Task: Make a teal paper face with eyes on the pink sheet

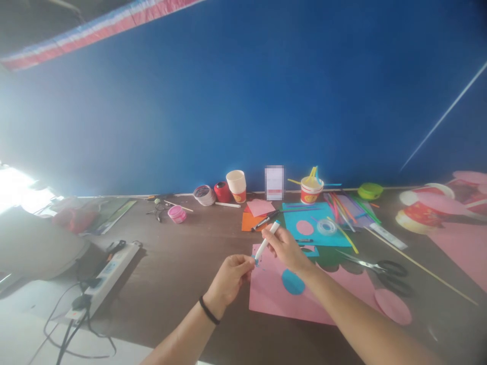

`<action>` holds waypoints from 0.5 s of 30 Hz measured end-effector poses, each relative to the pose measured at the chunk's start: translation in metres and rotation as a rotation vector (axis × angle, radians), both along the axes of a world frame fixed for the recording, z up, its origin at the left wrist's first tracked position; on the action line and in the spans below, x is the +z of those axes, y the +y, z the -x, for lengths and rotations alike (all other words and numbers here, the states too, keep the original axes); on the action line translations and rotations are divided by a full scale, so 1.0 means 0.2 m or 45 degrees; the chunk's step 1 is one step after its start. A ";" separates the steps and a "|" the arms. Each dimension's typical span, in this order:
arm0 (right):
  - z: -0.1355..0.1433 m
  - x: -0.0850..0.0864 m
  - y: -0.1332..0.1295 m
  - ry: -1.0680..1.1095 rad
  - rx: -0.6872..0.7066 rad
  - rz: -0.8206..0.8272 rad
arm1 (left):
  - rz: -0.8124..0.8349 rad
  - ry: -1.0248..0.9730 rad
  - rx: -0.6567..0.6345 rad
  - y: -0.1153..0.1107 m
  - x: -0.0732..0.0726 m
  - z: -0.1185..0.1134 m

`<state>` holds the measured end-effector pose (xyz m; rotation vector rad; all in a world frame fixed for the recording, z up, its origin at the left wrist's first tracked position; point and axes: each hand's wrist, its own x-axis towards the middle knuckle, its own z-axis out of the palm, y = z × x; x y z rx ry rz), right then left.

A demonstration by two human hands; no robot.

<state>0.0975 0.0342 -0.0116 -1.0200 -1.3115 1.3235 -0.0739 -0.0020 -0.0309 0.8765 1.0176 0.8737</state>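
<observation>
A white marker (pixel 267 241) with blue ends slants between my two hands, above the pink paper sheet (pixel 266 300). My right hand (pixel 283 246) grips its barrel near the upper end. With closed fingertips, my left hand (pixel 235 271) pinches the marker's lower blue end; whether that is a separate cap I cannot tell. A black band circles the left wrist. Just below the right hand, a blue paper circle (pixel 293 282) lies on the pink sheet, whose far edge has curved cut-outs.
Scissors (pixel 375 265) and a thin wooden stick (pixel 422 266) lie to the right. Behind are a blue sheet (pixel 315 210), a clear tape roll (pixel 326 226), pipe cleaners (pixel 344 205) and paper cups (pixel 236 185). A power strip (pixel 104 281) with cables sits left.
</observation>
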 end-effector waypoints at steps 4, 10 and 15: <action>-0.01 0.01 0.00 -0.018 0.053 -0.013 | 0.057 0.000 -0.090 0.01 0.01 0.00; -0.03 0.05 -0.01 0.003 0.151 0.002 | 0.159 -0.021 -0.290 0.03 0.03 0.03; -0.03 0.04 0.00 0.073 0.074 0.047 | 0.102 0.098 -0.330 0.03 0.04 0.03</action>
